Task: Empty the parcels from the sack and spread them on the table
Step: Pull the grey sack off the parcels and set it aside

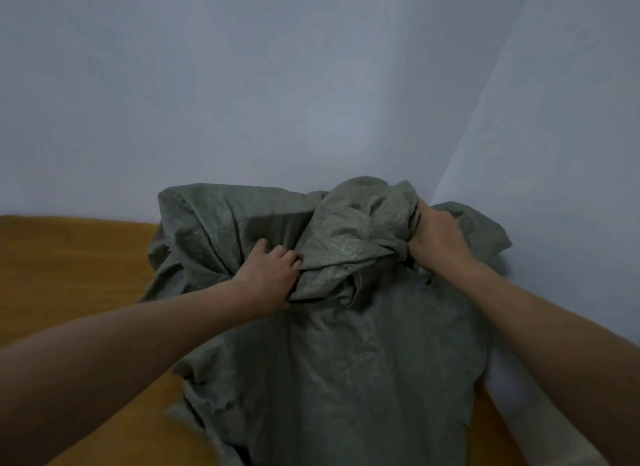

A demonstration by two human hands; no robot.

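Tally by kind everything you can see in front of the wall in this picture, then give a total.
Sacks: 1, the grey-green sack, lying on the table
Hands: 2, the left hand and the right hand, each gripping a bunch of the sack's cloth
Tables: 1, the orange-brown table
Total: 4

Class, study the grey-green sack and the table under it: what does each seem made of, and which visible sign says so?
Sack: probably woven plastic fabric, dull with slight sheen; stiff crumpled folds, frayed edge. Table: orange-brown, matt, perhaps wood or laminate; faint streaks only, too blurred to settle.
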